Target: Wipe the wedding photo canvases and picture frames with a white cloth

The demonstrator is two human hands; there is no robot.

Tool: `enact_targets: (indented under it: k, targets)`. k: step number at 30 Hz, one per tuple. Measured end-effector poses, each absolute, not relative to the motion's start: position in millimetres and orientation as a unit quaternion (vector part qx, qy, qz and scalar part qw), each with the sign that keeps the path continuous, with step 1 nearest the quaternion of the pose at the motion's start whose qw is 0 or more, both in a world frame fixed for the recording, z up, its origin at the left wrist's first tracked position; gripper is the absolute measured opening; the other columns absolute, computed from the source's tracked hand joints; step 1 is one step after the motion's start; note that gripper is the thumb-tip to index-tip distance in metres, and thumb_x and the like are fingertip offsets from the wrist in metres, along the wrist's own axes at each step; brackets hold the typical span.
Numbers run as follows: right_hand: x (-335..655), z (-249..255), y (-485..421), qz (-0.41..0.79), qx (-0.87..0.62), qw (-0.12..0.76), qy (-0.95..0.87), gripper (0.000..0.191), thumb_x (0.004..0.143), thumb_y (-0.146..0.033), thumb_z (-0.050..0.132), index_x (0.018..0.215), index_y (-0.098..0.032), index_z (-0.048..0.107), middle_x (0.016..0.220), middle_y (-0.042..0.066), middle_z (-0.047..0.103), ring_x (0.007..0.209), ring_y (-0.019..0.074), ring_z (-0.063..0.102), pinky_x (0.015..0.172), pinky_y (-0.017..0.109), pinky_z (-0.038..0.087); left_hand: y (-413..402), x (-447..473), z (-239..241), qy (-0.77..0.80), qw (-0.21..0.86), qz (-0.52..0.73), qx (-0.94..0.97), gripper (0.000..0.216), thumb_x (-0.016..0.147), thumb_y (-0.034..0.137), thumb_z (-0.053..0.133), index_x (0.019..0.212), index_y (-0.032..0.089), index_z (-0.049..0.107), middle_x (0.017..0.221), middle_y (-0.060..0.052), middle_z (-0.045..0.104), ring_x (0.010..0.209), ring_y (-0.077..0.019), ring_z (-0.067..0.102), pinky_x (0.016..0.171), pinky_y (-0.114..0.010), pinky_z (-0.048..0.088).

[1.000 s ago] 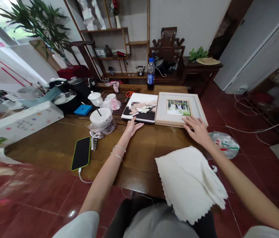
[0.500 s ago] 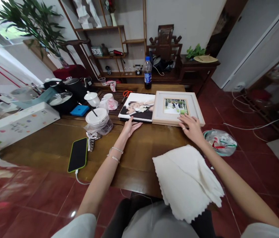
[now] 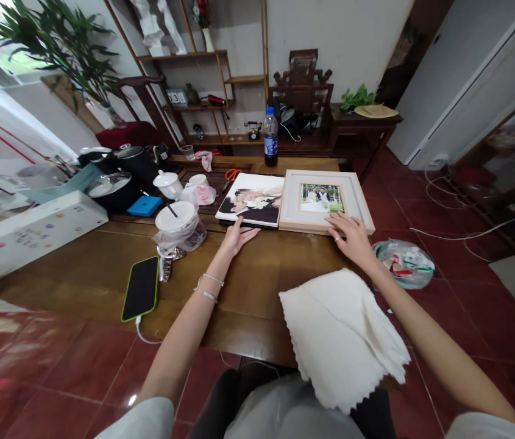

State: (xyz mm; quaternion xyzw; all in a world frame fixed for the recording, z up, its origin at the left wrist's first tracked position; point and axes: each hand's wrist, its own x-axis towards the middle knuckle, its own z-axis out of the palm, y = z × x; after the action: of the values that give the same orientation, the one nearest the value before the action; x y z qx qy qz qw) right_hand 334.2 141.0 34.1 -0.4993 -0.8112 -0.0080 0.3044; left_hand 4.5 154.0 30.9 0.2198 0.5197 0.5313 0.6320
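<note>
Photo frame (image 3: pixel 322 196): near far-right corner of tabletop (image 3: pixel 261 280); likely light, stiff, breakable-fronted; hold by side rails. Right hand (image 3: pixel 352 238): fingers spread on near rail. Photo album (image 3: pixel 252 209): just left; likely heavier. Left hand (image 3: pixel 236 236): digits parted at near edge.

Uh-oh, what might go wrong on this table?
The phone lies near the front edge of the table with its cable hanging over, so a tug might pull it down. The white cloth droops over that edge and might slide off. If the left hand bumped the straw cup, anything inside might spill toward the unframed photo.
</note>
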Motion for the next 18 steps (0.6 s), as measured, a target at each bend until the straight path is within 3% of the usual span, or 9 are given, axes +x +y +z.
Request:
enact_targets:
  k: [6, 11, 15, 18]
  targets:
    - [339, 44, 137, 0.005, -0.489, 0.31, -0.815, 0.034, 0.091, -0.028, 0.043, 0.119, -0.02, 0.058, 0.129, 0.009, 0.057, 0.127, 0.0233, 0.042, 0.104, 0.046, 0.031, 141, -15, 44, 0.576, 0.625, 0.437, 0.293, 0.04, 0.089, 0.038, 0.05, 0.102, 0.001, 0.055, 0.079, -0.023, 0.07, 0.073, -0.0254, 0.071, 0.071, -0.031, 0.057]
    - [366, 60, 144, -0.007, -0.577, 0.369, -0.728, 0.039, 0.088, -0.031, 0.044, 0.122, -0.017, 0.056, 0.125, 0.01, 0.059, 0.123, 0.0235, 0.047, 0.104, 0.04, 0.034, 130, -17, 56, 0.633, 0.551, 0.388, 0.381, 0.036, 0.082, 0.042, 0.059, 0.074, 0.007, 0.061, 0.066, -0.017, 0.07, 0.057, -0.0201, 0.068, 0.058, -0.027, 0.053]
    - [390, 69, 164, 0.033, -0.728, 0.283, -0.623, 0.047, 0.084, -0.038, 0.046, 0.123, -0.012, 0.055, 0.121, 0.016, 0.061, 0.113, 0.0289, 0.055, 0.095, 0.04, 0.041, 133, 5, 68, 0.629, 0.479, 0.376, 0.483, 0.029, 0.082, 0.038, 0.058, 0.071, 0.012, 0.062, 0.067, -0.008, 0.07, 0.05, -0.0123, 0.063, 0.05, -0.021, 0.043]
    - [395, 69, 179, 0.064, -0.756, 0.219, -0.613, 0.046, 0.079, -0.047, 0.051, 0.101, -0.01, 0.066, 0.098, 0.02, 0.068, 0.095, 0.034, 0.063, 0.081, 0.043, 0.048, 147, 30, 79, 0.626, 0.413, 0.363, 0.553, 0.024, 0.081, 0.036, 0.059, 0.068, 0.015, 0.061, 0.068, -0.005, 0.069, 0.051, -0.0121, 0.061, 0.058, -0.023, 0.045]
